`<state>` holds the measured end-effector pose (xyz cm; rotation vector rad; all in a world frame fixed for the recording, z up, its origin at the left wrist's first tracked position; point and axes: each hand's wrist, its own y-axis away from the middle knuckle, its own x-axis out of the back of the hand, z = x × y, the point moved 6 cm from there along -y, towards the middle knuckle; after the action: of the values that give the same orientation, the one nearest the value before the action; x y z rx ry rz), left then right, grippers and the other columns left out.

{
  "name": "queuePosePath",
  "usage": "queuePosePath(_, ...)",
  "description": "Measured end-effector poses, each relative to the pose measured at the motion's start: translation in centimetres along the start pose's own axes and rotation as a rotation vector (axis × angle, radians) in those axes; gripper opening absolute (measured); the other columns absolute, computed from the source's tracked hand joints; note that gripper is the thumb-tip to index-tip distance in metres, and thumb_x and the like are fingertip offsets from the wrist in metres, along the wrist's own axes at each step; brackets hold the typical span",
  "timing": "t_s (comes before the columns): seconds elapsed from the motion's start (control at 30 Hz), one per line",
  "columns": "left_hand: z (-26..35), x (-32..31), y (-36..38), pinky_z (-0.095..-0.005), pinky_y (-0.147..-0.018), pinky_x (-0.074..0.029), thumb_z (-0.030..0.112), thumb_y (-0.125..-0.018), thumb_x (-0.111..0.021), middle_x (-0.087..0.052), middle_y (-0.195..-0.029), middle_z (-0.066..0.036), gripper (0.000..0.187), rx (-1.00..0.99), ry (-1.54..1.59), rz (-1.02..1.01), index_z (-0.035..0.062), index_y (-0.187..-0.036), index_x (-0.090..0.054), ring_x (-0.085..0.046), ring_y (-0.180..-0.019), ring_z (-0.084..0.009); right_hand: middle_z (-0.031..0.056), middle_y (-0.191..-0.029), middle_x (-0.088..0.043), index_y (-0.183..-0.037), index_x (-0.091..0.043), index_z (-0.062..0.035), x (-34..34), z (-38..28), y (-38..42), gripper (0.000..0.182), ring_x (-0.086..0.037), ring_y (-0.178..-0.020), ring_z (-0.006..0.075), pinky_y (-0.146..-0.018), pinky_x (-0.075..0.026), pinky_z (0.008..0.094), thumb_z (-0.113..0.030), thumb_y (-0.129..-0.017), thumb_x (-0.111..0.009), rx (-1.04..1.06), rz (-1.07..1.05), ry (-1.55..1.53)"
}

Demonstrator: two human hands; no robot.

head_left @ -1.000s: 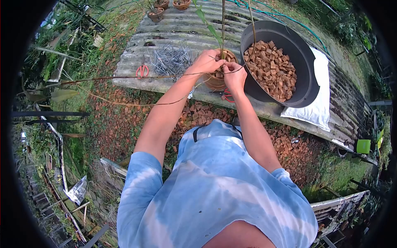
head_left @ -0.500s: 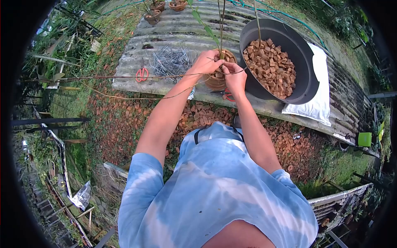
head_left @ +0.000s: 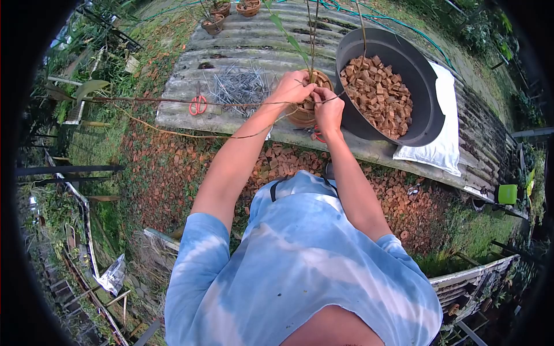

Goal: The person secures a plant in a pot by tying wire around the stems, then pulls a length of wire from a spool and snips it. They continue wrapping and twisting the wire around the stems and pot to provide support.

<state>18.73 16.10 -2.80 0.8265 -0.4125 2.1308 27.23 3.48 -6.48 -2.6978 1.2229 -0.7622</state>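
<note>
My left hand (head_left: pixel 293 87) and my right hand (head_left: pixel 328 106) meet over a round terracotta pot (head_left: pixel 302 117), fingers pinched at the base of its plant. What the fingertips grip is too small to make out. Upright stems and a long green leaf (head_left: pixel 296 46) rise from the pot. Long thin stems (head_left: pixel 173 101) run left from near the hands, across my left forearm. Right of the pot, a large black tub (head_left: pixel 426 86) holds brown husk chunks (head_left: pixel 381 98). Left of it lies a heap of metal wire pieces (head_left: pixel 239 85).
Red-handled scissors (head_left: pixel 198 105) lie on the corrugated sheet (head_left: pixel 179 78), with another red handle (head_left: pixel 318 135) beside the pot. A white sack (head_left: pixel 430 154) sits under the tub. Small pots (head_left: pixel 212 25) stand at the far edge, near a green hose (head_left: pixel 424 37).
The leafy end of the long stems at the left has risen slightly. Both hands remain pinched together at the pot with only a slight shift.
</note>
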Motion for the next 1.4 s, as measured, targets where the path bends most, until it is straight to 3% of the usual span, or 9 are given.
queuePosePath(0.2,-0.7,-0.2,-0.2,-0.0399,-0.082,-0.058,0.030,-0.090,-0.073,-0.077,-0.095,-0.021,0.038,0.003,0.051,-0.019,-0.0027,-0.110,-0.073,-0.076,-0.090,-0.0336,0.0193,-0.100,-0.073,-0.107,-0.071,0.0011,0.2,-1.0,-0.4,0.014,-0.070,-0.094,0.0393,-0.080,-0.056,0.0452,-0.004,-0.095,-0.066,0.377,-0.081,0.220)
queuePosePath(0.4,0.1,0.0,0.1,-0.0391,-0.082,-0.058,0.027,-0.091,-0.072,-0.077,-0.096,-0.021,0.036,0.011,0.025,-0.040,-0.0029,-0.110,-0.073,-0.077,-0.090,-0.0321,0.0195,-0.097,-0.069,-0.099,-0.067,-0.0017,0.2,-0.9,-0.5,0.009,-0.066,-0.089,0.0415,-0.075,-0.054,0.0508,-0.010,-0.095,-0.066,0.486,-0.067,0.247)
queuePosePath(0.5,-0.2,-0.2,0.1,-0.0386,-0.083,-0.058,0.027,-0.091,-0.072,-0.078,-0.096,-0.020,0.035,-0.037,0.010,-0.021,-0.0025,-0.110,-0.073,-0.077,-0.091,-0.0315,0.0202,-0.096,-0.068,-0.098,-0.066,-0.0011,-0.1,-0.4,-0.5,0.009,-0.066,-0.089,0.0423,-0.074,-0.054,0.0501,-0.009,-0.094,-0.068,0.388,-0.009,0.131)
queuePosePath(0.63,-0.4,-0.3,0.4,-0.0390,-0.083,-0.058,0.026,-0.091,-0.072,-0.078,-0.097,-0.020,0.035,-0.062,0.062,-0.014,-0.0022,-0.111,-0.073,-0.077,-0.091,-0.0317,0.0213,-0.086,-0.074,-0.094,-0.073,0.0021,0.5,-0.2,-0.8,0.013,-0.073,-0.081,0.0363,-0.076,-0.056,0.0429,-0.011,-0.093,-0.072,-0.078,-0.080,-0.085)
queuePosePath(1.23,-0.4,-0.7,0.9,-0.0407,-0.084,-0.058,0.026,-0.091,-0.071,-0.078,-0.101,-0.021,0.036,-0.008,0.054,0.057,-0.0010,-0.115,-0.073,-0.077,-0.096,-0.0334,0.0195,-0.077,-0.071,-0.096,-0.073,0.0027,0.2,0.7,-0.5,0.015,-0.070,-0.068,0.0287,-0.069,-0.054,0.0378,-0.012,-0.094,-0.071,-0.058,0.020,-0.142)
queuePosePath(1.33,-0.3,-0.7,0.9,-0.0410,-0.085,-0.058,0.025,-0.091,-0.071,-0.078,-0.101,-0.020,0.036,0.020,0.053,0.051,-0.0004,-0.117,-0.073,-0.076,-0.096,-0.0335,0.0179,-0.077,-0.072,-0.095,-0.073,0.0018,-0.3,1.8,-0.4,0.016,-0.069,-0.068,0.0266,-0.069,-0.054,0.0362,-0.014,-0.093,-0.074,-0.144,0.027,-0.104)
queuePosePath(1.4,-0.2,-0.8,1.0,-0.0412,-0.085,-0.058,0.025,-0.091,-0.071,-0.078,-0.102,-0.020,0.036,0.019,0.062,0.051,-0.0001,-0.117,-0.073,-0.076,-0.097,-0.0337,0.0104,-0.081,-0.073,-0.095,-0.071,0.0020,-0.8,2.7,-0.7,0.016,-0.068,-0.072,0.0166,-0.070,-0.054,0.0316,-0.014,-0.096,-0.073,-0.176,-0.034,-0.093)
